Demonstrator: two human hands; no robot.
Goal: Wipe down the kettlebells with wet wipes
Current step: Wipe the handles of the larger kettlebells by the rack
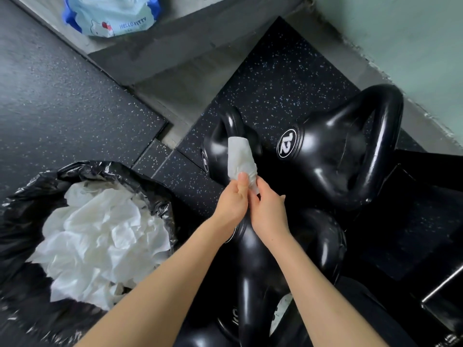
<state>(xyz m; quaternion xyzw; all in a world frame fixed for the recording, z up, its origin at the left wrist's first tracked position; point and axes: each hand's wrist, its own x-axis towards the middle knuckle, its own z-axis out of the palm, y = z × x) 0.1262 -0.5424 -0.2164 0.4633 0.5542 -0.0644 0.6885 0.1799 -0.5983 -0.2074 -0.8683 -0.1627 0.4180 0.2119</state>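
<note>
Three glossy black kettlebells stand on the speckled rubber floor. A large one marked 12 (335,146) is at the right, a small one marked 6 (218,149) sits in the middle, and a third (260,259) lies under my forearms. My left hand (231,201) and my right hand (269,211) meet above the third one. Both pinch the lower end of a white wet wipe (241,159), which stands up in front of the small kettlebell.
A bin with a black liner (22,221) full of used white wipes (100,236) stands at the left. A blue pack of wet wipes (112,13) lies on the grey concrete ledge at the top. A pale wall runs along the right.
</note>
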